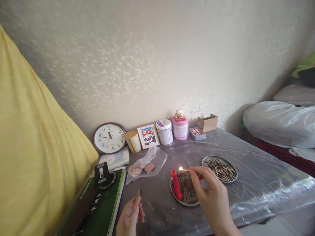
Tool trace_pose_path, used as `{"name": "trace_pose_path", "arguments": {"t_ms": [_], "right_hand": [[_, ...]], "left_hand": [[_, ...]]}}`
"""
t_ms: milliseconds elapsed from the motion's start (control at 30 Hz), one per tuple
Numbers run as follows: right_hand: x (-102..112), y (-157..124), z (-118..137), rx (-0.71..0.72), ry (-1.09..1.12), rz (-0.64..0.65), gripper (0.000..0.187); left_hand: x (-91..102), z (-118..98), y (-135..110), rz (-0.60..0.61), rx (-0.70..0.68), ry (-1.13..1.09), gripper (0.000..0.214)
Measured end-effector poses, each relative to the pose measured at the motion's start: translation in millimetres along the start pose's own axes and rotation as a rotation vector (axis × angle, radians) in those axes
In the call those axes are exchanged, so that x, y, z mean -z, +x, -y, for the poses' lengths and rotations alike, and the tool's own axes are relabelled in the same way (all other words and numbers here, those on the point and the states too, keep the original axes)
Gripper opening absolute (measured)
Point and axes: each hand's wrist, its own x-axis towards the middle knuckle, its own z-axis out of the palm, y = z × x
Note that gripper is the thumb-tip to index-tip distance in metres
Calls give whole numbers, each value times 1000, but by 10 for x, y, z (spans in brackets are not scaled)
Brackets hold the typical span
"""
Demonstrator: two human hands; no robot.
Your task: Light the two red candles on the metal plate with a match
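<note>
Between thumb and fingers, my right hand (211, 193) pinches a burning match (186, 170). Its flame is just right of the top of a red candle (176, 185), which stands tilted on a round metal plate (185, 204) with a dark, speckled surface. I cannot tell whether the candle's wick is lit. A bit of another red thing shows behind my right fingers, mostly hidden. My left hand (130, 214), lower and to the left, is closed around a small matchbox (138, 197) held upright. Another metal plate (236, 177) to the right holds many matchsticks (221, 170).
A clear plastic bag (157, 164) with small matchboxes lies left of the candle. Books (103, 209) with a black object on top are at the left. Along the wall stand a clock (109, 138), tins (164, 134), a framed picture (148, 136) and a cardboard box (207, 124).
</note>
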Motion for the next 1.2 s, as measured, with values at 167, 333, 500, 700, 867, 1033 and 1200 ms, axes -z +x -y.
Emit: {"name": "trace_pose_path", "arguments": {"t_ms": [167,333,500,700,867,1033,1200], "right_hand": [[-49,-6,-36,-127,100,47,18],[-93,0,-51,-420,376,54,24],[-131,40,21,-563,540,37,30],[-182,28,51,-614,576,35,31],[-200,34,93,-658,611,44,31],[-222,29,108,-691,621,44,32],[-262,17,75,-676,636,41,32]], "left_hand": [[-16,13,12,-37,-18,-20,50],[-39,38,27,-17,-5,-1,49],[-37,43,42,-20,21,-4,50],[-4,42,79,5,28,21,50],[-106,12,-11,-54,-23,-5,50],[-142,-1,-47,-94,-61,-1,49],[-48,33,39,-19,3,25,50]]}}
